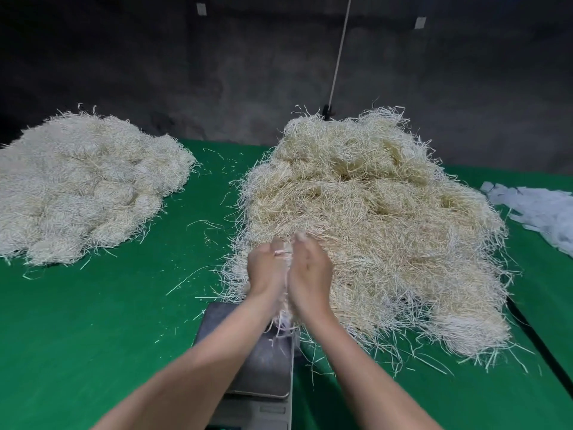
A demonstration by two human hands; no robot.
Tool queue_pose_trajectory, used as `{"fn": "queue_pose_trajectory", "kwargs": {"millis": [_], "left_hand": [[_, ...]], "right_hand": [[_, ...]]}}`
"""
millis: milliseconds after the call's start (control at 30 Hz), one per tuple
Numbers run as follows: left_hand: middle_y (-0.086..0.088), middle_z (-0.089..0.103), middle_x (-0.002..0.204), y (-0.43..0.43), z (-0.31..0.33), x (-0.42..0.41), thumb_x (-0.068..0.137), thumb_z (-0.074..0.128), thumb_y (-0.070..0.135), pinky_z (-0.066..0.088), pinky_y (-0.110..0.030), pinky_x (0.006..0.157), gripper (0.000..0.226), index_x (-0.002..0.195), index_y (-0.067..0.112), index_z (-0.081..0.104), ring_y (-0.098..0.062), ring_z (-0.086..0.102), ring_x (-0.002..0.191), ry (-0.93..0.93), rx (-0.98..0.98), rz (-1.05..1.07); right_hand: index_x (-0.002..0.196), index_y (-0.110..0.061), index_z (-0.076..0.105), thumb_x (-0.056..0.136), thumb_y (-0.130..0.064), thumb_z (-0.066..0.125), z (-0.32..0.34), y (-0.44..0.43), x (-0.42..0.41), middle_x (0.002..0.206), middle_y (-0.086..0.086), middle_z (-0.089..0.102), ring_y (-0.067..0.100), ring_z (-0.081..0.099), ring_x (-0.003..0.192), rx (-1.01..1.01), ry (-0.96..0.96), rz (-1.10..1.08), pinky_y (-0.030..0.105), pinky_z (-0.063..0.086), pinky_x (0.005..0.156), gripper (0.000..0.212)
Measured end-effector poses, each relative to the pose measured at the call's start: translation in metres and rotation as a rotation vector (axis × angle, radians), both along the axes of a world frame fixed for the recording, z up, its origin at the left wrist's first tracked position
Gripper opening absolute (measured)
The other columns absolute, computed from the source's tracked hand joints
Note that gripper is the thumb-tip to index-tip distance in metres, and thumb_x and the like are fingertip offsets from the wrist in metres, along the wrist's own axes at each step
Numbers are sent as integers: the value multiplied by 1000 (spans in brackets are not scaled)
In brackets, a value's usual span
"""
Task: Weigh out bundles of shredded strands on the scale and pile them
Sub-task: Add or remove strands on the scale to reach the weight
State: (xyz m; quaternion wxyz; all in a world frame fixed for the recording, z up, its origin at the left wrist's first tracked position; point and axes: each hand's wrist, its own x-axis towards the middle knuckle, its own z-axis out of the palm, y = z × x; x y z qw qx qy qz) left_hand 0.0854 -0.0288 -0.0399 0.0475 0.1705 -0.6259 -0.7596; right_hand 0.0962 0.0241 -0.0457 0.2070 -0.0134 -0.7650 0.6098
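Above the scale (266, 367), a bundle (283, 321) is gripped against the pile (387, 228).
It is enclosed between left hand (266, 270) and right hand (310, 270), fingers curled round it.

A dim, dark grey concrete wall (186, 72) stands behind a desk (93, 321) covered in green cloth. A white cord (340, 48) hangs down the wall, which carries two small pale tags (201, 9).

White paper slips (539, 212) on green cloth (93, 321); cord (339, 51) hanging.
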Motion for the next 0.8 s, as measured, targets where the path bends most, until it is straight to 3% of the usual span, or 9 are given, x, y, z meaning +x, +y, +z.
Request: {"fn": "queue_pose_trajectory", "kwargs": {"millis": [100,233,300,367,433,567,667,733,800], "left_hand": [[2,60,72,5,3,13,101,43,19,48,-16,52,23,87,12,60,-3,62,56,12,-12,-93],[-4,67,84,-13,15,1,99,48,22,52,-33,77,25,88,7,64,-13,65,79,132,-81,-77],[9,62,87,-24,15,-8,98,49,25,49,-16,74,24,91,8,65,-3,55,78,116,-184,-101],[13,57,78,-24,10,-9,97,51,17,42,-3,55,21,83,8,64,6,49,63,126,-369,-194],[6,62,80,-17,6,-12,95,52,8,44,-4,54,15,86,8,64,7,54,64,147,-451,-231],[5,58,119,-23,14,-9,93,54,37,49,-30,88,34,121,18,52,-11,57,106,37,-226,-246],[22,51,117,-29,6,14,87,38,64,45,-34,90,58,134,31,40,-1,55,97,42,-198,-318],[13,54,121,-19,-2,27,79,37,71,48,-37,88,64,127,31,47,-8,59,97,-63,-86,-366],[-7,70,107,-10,-4,20,83,41,65,55,-38,78,56,109,20,60,-24,68,91,-174,161,-287]], "right_hand": [[58,-19,41,100,-14,38,10,9,-6,60,-7,41,-1,34,52,-86,58,-50,11,33,49,42],[67,-27,39,98,-16,40,6,-1,8,62,-7,44,4,37,54,197,167,-41,16,29,51,33],[89,-27,47,98,-26,40,8,5,4,87,-5,55,0,46,72,206,70,17,21,42,68,12],[129,-31,39,96,-50,32,14,15,-7,134,-11,41,0,41,115,150,-41,120,30,37,99,38],[141,-42,27,89,-67,25,16,13,-9,140,-24,26,-4,24,125,176,-124,274,27,22,104,57],[122,-27,58,93,-50,46,7,28,-19,133,-5,54,4,47,113,123,-199,170,22,40,93,39],[126,-12,55,93,-46,48,2,51,-35,134,10,54,24,52,120,-215,-332,8,38,43,102,48],[132,-8,48,96,-45,44,0,55,-41,137,8,50,24,48,124,-331,-369,-48,35,38,104,51],[125,-11,51,98,-44,36,-2,45,-32,122,-3,57,16,54,112,-161,-293,-55,33,42,98,46]]}}
